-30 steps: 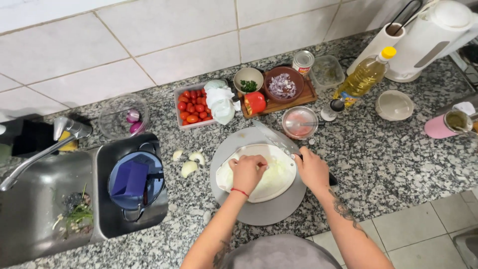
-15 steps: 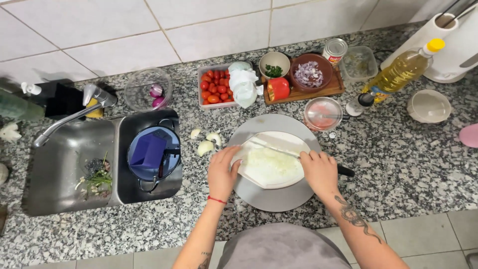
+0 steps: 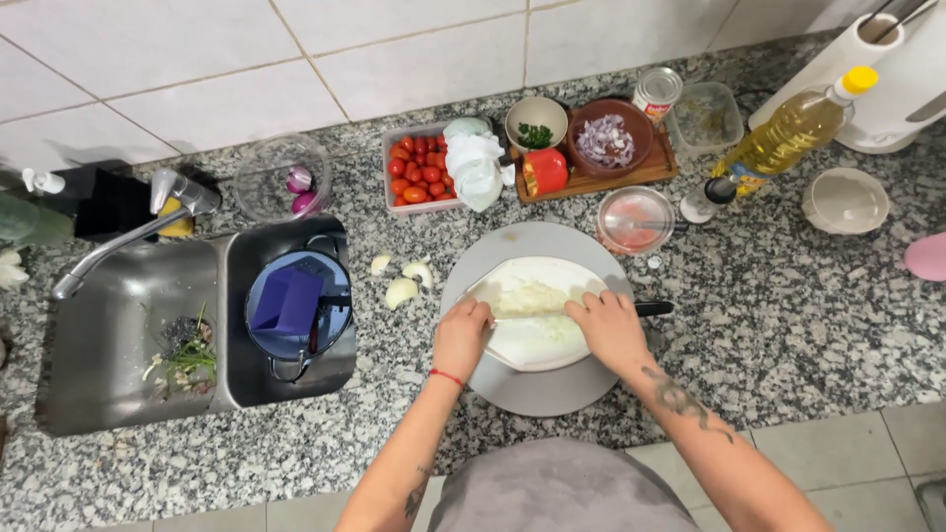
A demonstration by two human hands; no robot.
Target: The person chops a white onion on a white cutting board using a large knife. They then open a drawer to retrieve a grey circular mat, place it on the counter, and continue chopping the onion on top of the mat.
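- At frame centre, the right hand (image 3: 613,330) stays clenched on the knife (image 3: 650,308).
- The left hand (image 3: 463,335), fingers curled, now presses the blade over the onion (image 3: 527,300).
- Both hands have shifted lower on the board (image 3: 537,345); chopping continues.

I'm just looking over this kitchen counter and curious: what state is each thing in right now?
Onion: chopped, piled on the white board.
Knife: lying flat across the onion, under both hands.
Left hand: pressing on the blade.
Right hand: on the knife near its handle.
Oil bottle: capped, lying tilted.
Tomato tray: uncovered, full.
Pot: in the sink.
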